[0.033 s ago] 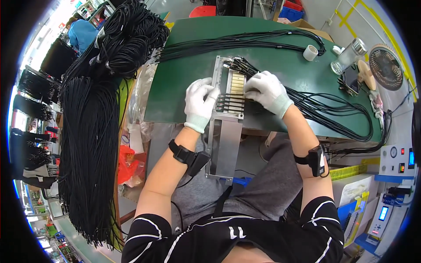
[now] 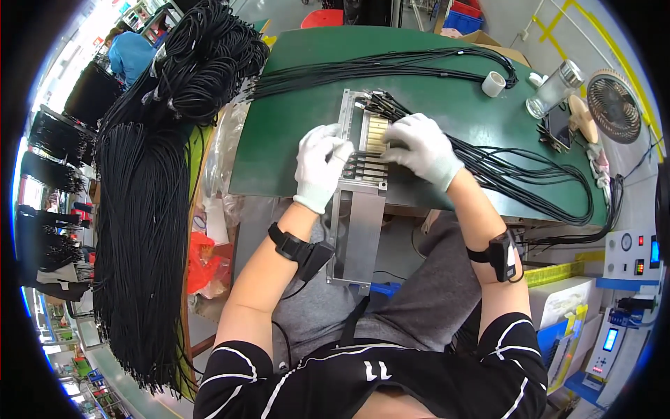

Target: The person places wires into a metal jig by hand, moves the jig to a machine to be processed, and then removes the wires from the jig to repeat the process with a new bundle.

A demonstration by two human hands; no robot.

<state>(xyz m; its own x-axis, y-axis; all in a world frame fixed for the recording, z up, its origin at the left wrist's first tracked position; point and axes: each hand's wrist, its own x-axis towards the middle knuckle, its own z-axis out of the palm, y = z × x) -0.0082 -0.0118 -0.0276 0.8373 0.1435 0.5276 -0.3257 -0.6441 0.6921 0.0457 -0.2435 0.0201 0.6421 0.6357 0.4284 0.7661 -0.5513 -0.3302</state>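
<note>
A long metal fixture (image 2: pixel 363 230) rests partly on the green table, its near end overhanging the edge. Black cable ends (image 2: pixel 368 166) lie side by side in its near slots, and brass-coloured slots (image 2: pixel 377 130) show farther up. My white-gloved left hand (image 2: pixel 319 164) is at the fixture's left rail, fingers bent together with the tips by a cable end; what they pinch is hidden. Over the slots' right side, my gloved right hand (image 2: pixel 419 148) holds its thumb apart from its curled fingers, with nothing clearly seen between them. More cable ends (image 2: pixel 384 105) bunch at the fixture's far end.
Loops of black cable (image 2: pixel 537 178) spread right across the table (image 2: pixel 293 105); another bundle (image 2: pixel 377 68) crosses its far side. A white roll (image 2: pixel 493 84), glass bottle (image 2: pixel 555 89) and fan (image 2: pixel 613 106) stand right. Thick cable bundles (image 2: pixel 143 244) hang left. A person (image 2: pixel 130 56) is far left.
My right hand has shifted slightly left over the slots, and its thumb and fingers have parted. My left hand has barely moved.
</note>
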